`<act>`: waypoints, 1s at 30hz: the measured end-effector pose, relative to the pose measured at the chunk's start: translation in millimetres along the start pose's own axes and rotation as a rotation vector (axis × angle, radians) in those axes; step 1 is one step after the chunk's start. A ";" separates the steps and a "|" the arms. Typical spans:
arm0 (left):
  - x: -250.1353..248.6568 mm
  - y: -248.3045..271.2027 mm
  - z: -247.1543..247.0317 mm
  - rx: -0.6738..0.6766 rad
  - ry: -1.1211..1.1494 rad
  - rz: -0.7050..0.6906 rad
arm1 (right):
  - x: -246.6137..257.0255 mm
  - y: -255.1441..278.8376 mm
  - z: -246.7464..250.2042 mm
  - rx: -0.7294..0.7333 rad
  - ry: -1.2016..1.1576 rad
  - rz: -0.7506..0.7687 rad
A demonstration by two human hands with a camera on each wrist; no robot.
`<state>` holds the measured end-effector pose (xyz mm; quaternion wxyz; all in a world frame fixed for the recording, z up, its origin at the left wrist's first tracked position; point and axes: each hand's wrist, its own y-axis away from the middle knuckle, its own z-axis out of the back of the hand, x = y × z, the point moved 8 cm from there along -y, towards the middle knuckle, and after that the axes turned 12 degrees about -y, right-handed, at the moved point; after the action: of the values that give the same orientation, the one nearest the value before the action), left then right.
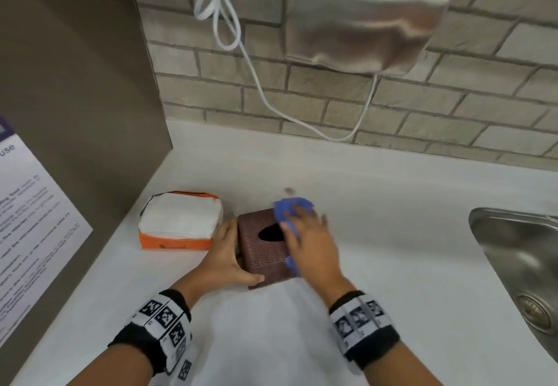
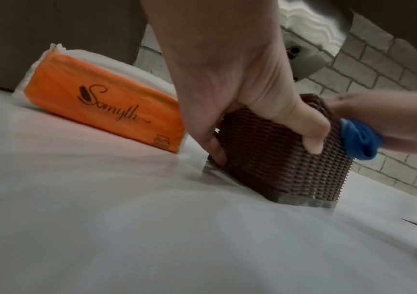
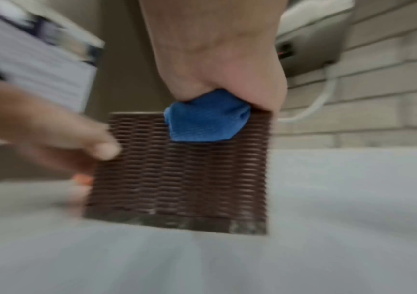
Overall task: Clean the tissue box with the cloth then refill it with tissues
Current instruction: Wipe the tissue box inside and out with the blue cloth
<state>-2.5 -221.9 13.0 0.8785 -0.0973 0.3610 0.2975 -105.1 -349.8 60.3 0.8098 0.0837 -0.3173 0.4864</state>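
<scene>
A brown woven tissue box [image 1: 265,252] stands on the white counter [image 1: 392,234], its oval top opening empty and dark. My left hand [image 1: 241,252] grips the box's left and near sides, thumb on the near face [image 2: 312,139]. Spread flat, my right hand [image 1: 305,240] presses a blue cloth [image 1: 290,209] onto the right part of the box top. Seen from the right wrist, the cloth [image 3: 204,121] bunches under my palm and hangs over the box's [image 3: 182,179] top edge. An opened orange pack of white tissues [image 1: 181,222] lies just left of the box.
A steel sink [image 1: 513,252] is set into the counter at the right. A metal hand dryer [image 1: 368,14] hangs on the brick wall above, its white cord [image 1: 256,83] looping down. A brown partition with a printed notice [image 1: 30,219] closes the left side.
</scene>
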 end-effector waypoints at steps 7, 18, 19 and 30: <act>5.5 -5.3 4.7 0.064 0.206 0.094 | -90.9 3.4 36.3 -0.151 -1.143 -0.638; -9.3 2.8 1.8 0.293 0.438 0.123 | -80.4 13.5 46.7 -0.085 -1.072 -0.810; -10.8 5.3 -0.5 0.340 0.400 0.097 | -76.5 7.6 47.6 -0.066 -1.070 -0.817; -8.7 -4.1 10.8 0.168 0.199 0.043 | -13.3 -19.8 67.1 -0.200 -0.495 -0.326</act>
<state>1.2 -225.0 26.6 0.8367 -0.0446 0.4722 0.2738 -121.8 -399.6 108.5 0.7794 0.1693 -0.5334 0.2816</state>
